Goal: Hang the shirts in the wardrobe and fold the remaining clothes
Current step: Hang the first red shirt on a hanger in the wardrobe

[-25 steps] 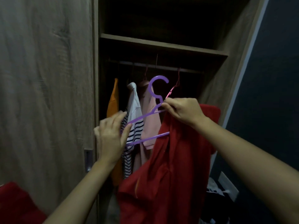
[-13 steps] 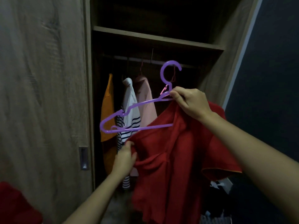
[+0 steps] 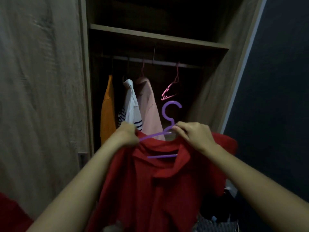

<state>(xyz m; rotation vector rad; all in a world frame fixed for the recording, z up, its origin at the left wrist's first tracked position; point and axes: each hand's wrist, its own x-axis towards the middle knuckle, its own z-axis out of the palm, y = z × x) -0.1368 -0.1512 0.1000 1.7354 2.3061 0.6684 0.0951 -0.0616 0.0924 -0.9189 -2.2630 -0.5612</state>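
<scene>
Here our left hand grips the red shirt by its collar beside the purple hanger, which our right hand pinches under its hook, before the open wardrobe. We judge the shirt could slip off the bare left arm. The empty pink hanger may snag ours; free rail lies to its right.

Both bare forearms reach forward and up, with the hands level and near each other. Left hand fingers curled, gripping red shirt. Right hand back up, fingertips pinching purple hanger below its hook.
</scene>
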